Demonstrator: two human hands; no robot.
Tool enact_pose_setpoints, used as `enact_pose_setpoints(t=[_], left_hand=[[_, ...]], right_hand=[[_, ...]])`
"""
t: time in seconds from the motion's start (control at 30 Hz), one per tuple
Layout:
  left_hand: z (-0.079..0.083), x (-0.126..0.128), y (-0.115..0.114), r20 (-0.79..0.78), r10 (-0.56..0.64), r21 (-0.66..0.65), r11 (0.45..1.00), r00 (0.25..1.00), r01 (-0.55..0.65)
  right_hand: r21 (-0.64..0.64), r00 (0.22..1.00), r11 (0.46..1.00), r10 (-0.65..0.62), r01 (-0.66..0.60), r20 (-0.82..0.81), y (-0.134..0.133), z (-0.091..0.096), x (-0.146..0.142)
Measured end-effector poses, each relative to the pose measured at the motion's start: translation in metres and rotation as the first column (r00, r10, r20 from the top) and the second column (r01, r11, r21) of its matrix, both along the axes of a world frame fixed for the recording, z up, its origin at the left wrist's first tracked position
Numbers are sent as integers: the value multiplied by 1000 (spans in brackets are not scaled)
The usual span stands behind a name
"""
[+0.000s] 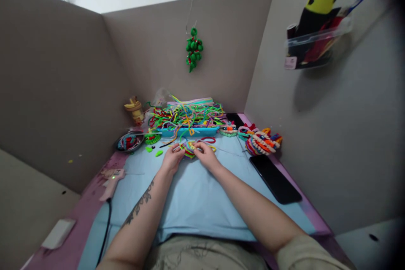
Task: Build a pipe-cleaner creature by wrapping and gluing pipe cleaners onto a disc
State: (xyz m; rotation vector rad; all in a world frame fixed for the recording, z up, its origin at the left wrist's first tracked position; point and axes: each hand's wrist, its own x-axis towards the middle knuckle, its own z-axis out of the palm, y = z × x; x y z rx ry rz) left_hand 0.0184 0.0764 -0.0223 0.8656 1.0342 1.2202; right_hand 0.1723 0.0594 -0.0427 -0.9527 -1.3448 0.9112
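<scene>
Multicoloured pipe-cleaner coil (190, 148) is pinched between both hands, left hand (172, 159) and right hand (207, 156), on the blue mat (190, 202).

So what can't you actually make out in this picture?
Head view, coloured piece between left hand and right hand: fingers partly cover it, too small; grip unclear.
Head view, bowl: contents too small.
Head view, wall holder: contents blurred, dark corner beside it.

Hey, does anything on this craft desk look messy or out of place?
The pipe cleaners spill in a tangle over the blue tray, and green scraps lie loose on the blue mat near the left hand gripping a coil. Nothing looks damaged.
</scene>
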Motion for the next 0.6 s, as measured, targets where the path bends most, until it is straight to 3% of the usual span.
enact_pose_setpoints(t=[0.1, 0.23, 0.4, 0.6], left_hand=[[0, 1, -5, 41, -117, -28, 993, 992, 118], [4, 7, -15, 43, -119, -34, 992, 992, 120], [6, 23, -31, 29, -60, 44, 997, 998, 59], [2, 34, -37, -63, 22, 231, 973, 998, -7]], right_hand=[[21, 997, 998, -65, 64, 37, -5, 5, 1], [166, 932, 951, -293, 261, 211, -17, 19, 5], [313, 870, 915, -357, 254, 339, -30, 32, 2], [364, 859, 905, -357, 220, 368, -32, 28, -3]])
